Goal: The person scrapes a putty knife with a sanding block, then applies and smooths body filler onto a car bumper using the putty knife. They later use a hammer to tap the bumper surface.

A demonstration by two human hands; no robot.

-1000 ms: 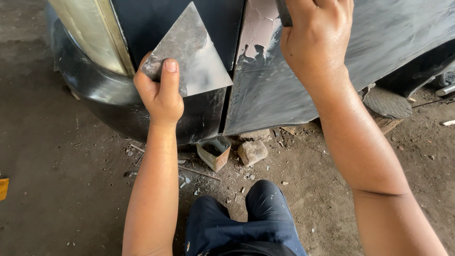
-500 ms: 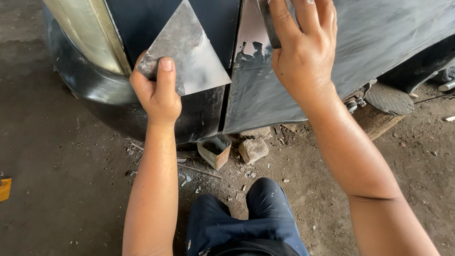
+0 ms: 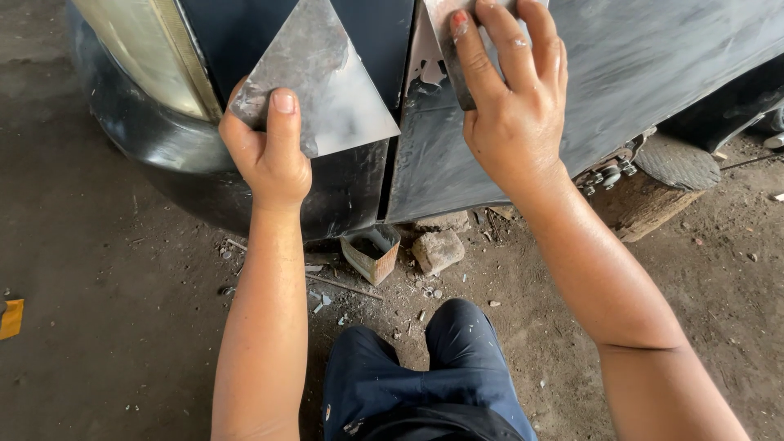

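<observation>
Left hand (image 3: 265,151) grip pinches triangular metal sheet (image 3: 322,90); right hand (image 3: 510,106) grip clasps grey scraper (image 3: 454,69).

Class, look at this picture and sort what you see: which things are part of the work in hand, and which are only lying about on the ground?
In use:
- left hand gripping a triangular metal sheet
- right hand pressing a flat scraper against the grey body panel

Lying about:
- small open tin
- stone chunk
- wooden block
- yellow scrap

Tin (image 3: 371,253) left of stone (image 3: 438,250), below panel (image 3: 653,73).
</observation>
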